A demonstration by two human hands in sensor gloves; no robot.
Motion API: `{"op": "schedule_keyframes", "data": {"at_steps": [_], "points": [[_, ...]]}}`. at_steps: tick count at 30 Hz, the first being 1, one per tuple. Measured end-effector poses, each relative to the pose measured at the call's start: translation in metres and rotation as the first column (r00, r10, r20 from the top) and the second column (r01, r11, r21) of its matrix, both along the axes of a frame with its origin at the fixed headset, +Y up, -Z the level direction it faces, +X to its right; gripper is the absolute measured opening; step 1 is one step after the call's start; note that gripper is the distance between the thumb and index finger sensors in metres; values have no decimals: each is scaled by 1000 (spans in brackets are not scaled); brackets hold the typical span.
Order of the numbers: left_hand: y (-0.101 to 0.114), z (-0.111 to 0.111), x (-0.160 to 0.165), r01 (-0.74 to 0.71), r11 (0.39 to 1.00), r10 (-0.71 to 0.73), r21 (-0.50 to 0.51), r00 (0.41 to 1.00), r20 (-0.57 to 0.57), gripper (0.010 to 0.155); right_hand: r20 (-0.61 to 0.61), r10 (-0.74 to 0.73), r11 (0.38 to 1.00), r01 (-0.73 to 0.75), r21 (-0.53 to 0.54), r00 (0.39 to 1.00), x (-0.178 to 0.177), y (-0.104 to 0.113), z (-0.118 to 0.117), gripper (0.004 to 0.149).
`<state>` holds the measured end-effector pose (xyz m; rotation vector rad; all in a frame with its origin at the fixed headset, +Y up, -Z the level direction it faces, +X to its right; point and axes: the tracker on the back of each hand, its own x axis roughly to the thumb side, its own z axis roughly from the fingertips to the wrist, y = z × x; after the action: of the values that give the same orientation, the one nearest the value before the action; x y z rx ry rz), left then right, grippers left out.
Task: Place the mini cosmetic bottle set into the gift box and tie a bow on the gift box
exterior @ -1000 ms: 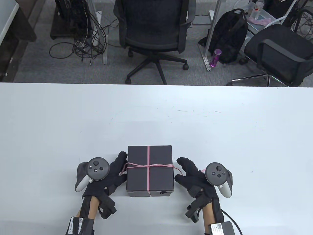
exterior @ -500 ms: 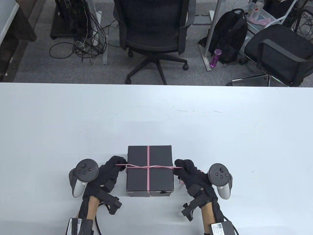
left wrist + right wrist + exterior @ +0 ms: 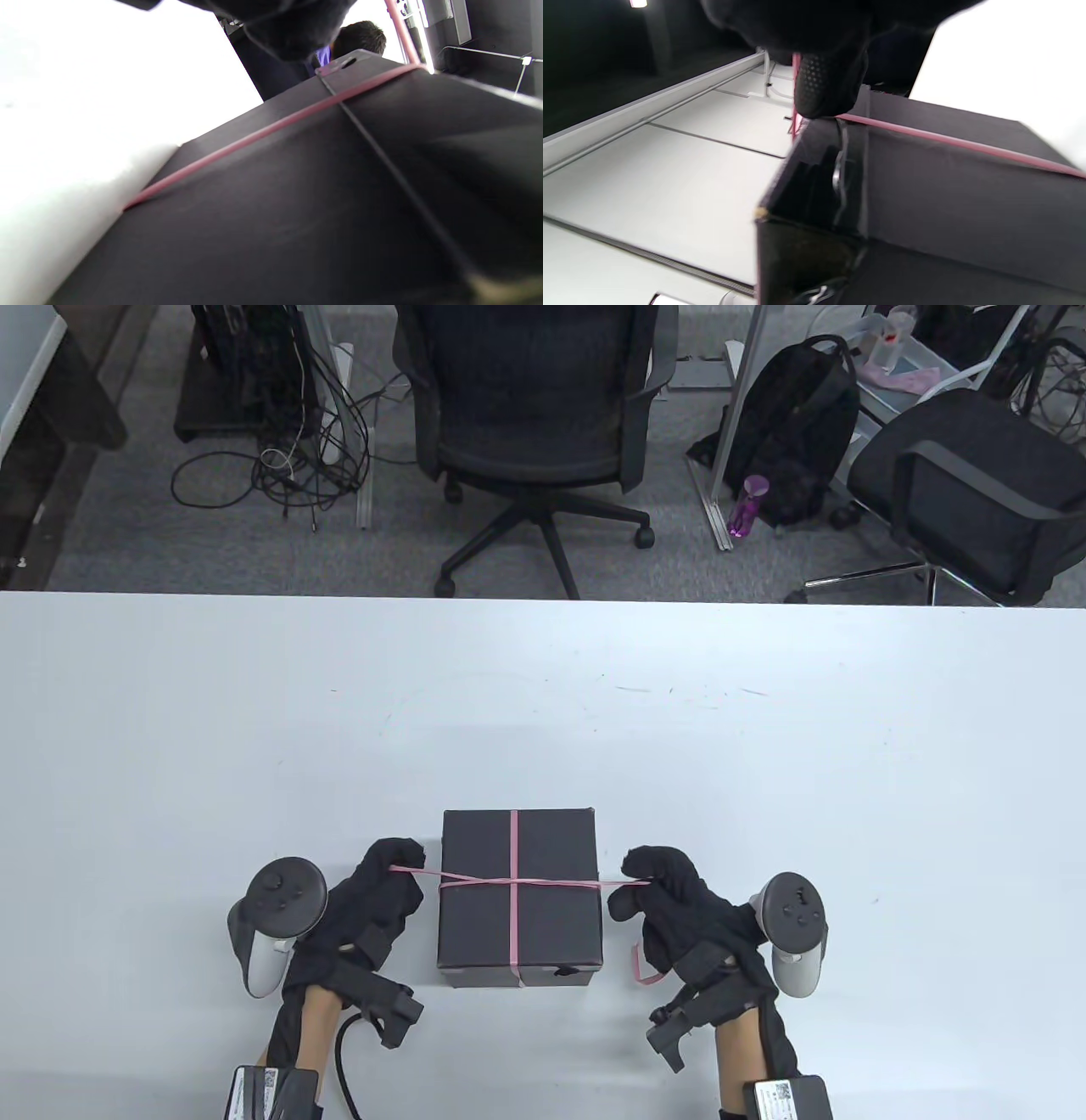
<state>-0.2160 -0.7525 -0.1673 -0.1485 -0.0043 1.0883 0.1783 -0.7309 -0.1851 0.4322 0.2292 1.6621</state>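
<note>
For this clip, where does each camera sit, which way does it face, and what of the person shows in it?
Table view: above the table, looking down and outward to the office chairs; left hand and right hand pinch the pink ribbon beside the black gift box.
Left wrist view: low beside the box, facing its side; a gloved fingertip at the top.
Right wrist view: low at the box's corner; a gloved fingertip on the ribbon.
All three views share the box and ribbon.

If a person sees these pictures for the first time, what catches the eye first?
The black gift box near the table's front edge, crossed by a thin pink ribbon. Beside it, the left hand and the right hand each pinch a ribbon end, stretched straight out sideways over the box top.
</note>
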Motion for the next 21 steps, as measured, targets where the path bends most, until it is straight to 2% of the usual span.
{"op": "schedule_keyframes", "data": {"at_steps": [3, 5, 6, 7, 8, 10, 11, 12, 13, 14, 15, 16, 17, 19, 21], "points": [[0, 0, 0, 36, 999, -36, -5, 999, -9, 36, -117, 38, 998, -31, 60, 992, 2, 11, -1, 41], [1, 1, 0, 50, 999, -50, -6, 999, -11, 36, -128, 199, 976, -184, 115, 972, 1, 18, 1, 35], [2, 1, 0, 66, 998, -66, -4, 998, -10, 36, -91, 367, 923, -350, 161, 926, -1, 23, 2, 34], [2, 1, 1, 85, 996, -85, -6, 996, -6, 36, -50, 540, 829, -522, 199, 840, -6, 26, 4, 34], [2, 1, 1, 97, 995, -97, -8, 995, 0, 36, -19, 639, 753, -620, 219, 769, -11, 27, 5, 33], [4, 1, 3, 123, 992, -123, -5, 992, 5, 35, 57, 833, 525, -818, 237, 551, -27, 26, 7, 33], [4, 2, 4, 138, 990, -138, -3, 990, 10, 35, 103, 905, 382, -894, 234, 413, -40, 24, 9, 33], [5, 2, 4, 144, 990, -144, -3, 990, 14, 35, 173, 940, 252, -941, 224, 293, -51, 23, 10, 34], [5, 2, 3, 145, 989, -145, -7, 989, 12, 35, 214, 955, 165, -966, 197, 207, -57, 21, 10, 36], [4, 2, 2, 142, 990, -142, -9, 990, 14, 35, 230, 970, 40, -986, 162, 77, -66, 18, 8, 41], [4, 2, 1, 139, 990, -139, -13, 990, 21, 35, 226, 974, -10, -990, 139, 22, -70, 17, 7, 48], [4, 2, 1, 136, 990, -135, -23, 990, 34, 35, 231, 973, -28, -992, 122, 1, -74, 14, 6, 54], [3, 3, 1, 138, 990, -137, -29, 990, 35, 35, 260, 965, -3, -993, 116, 28, -75, 14, 5, 58], [3, 3, 0, 140, 989, -138, -38, 989, 51, 34, 362, 923, 103, -990, 99, 132, -73, 16, 5, 61], [3, 3, 0, 124, 991, -120, -57, 990, 75, 34, 446, 838, 281, -950, 139, 313, -68, 21, 5, 60]]}}
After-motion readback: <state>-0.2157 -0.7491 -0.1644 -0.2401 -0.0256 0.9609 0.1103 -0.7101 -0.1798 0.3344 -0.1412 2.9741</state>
